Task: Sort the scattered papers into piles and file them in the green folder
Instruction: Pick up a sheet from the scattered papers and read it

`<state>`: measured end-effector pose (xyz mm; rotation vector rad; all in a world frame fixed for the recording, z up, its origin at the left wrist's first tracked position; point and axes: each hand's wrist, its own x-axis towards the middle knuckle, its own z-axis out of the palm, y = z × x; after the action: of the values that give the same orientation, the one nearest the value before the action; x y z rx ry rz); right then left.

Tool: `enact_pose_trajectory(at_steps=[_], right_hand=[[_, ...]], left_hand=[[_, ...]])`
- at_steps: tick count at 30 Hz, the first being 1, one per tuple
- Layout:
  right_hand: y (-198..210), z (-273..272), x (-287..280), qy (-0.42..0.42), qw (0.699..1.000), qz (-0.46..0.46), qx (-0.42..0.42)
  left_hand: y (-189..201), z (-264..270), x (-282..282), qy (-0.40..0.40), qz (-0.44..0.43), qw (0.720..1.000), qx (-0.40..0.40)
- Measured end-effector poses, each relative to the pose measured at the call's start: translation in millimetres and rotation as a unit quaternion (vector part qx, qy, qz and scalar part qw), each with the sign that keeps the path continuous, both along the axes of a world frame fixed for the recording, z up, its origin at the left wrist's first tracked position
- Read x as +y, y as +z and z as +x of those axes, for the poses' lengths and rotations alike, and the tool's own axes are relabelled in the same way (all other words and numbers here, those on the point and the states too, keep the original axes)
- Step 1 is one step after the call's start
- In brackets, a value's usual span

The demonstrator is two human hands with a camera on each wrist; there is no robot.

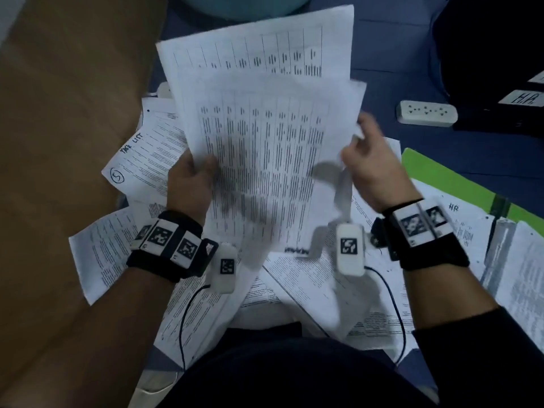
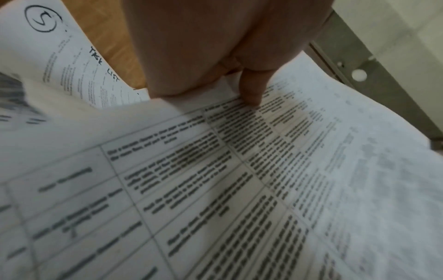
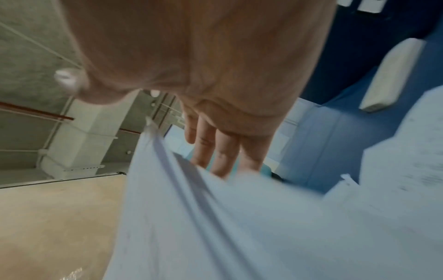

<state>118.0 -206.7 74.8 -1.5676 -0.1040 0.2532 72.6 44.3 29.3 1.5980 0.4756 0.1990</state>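
My left hand point(image 1: 191, 178) grips a small stack of white sheets printed with tables point(image 1: 265, 142) by its lower left edge, thumb point(image 2: 249, 89) on the front. The stack is raised and fanned in front of me. My right hand point(image 1: 368, 160) is at the right edge of the front sheet point(image 3: 191, 217), which runs between the thumb and the nearly straight fingers point(image 3: 215, 151); this part is blurred. More papers point(image 1: 112, 260) lie scattered below. The green folder point(image 1: 441, 178) lies open at the right, partly under papers.
A sheet marked "Task list" point(image 1: 141, 160) lies to the left, on the edge of a brown surface point(image 1: 59, 142). A sheet marked "HR" point(image 1: 459, 222) rests on the folder. At the back right are a white power strip point(image 1: 426, 113) and a black object with an "H.R." label point(image 1: 524, 98).
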Motion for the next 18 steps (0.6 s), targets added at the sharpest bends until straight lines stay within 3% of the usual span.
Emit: enact_pose_trajectory(at_steps=[3, 6, 10, 18], right_hand=[[-10, -19, 8, -0.028, 0.997, -0.073, -0.007], [8, -24, 9, -0.124, 0.987, -0.065, -0.079], [24, -43, 0, -0.135, 0.976, -0.043, -0.167], [-53, -98, -7, -0.145, 0.974, -0.172, 0.003]], left_hand=[[14, -2, -7, -0.007, 0.021, 0.999, -0.043], [29, -9, -18, -0.024, 0.012, 0.994, -0.104], [39, -30, -27, -0.036, 0.046, 0.989, -0.134], [-1, -76, -45, -0.065, 0.069, 0.995, -0.013]])
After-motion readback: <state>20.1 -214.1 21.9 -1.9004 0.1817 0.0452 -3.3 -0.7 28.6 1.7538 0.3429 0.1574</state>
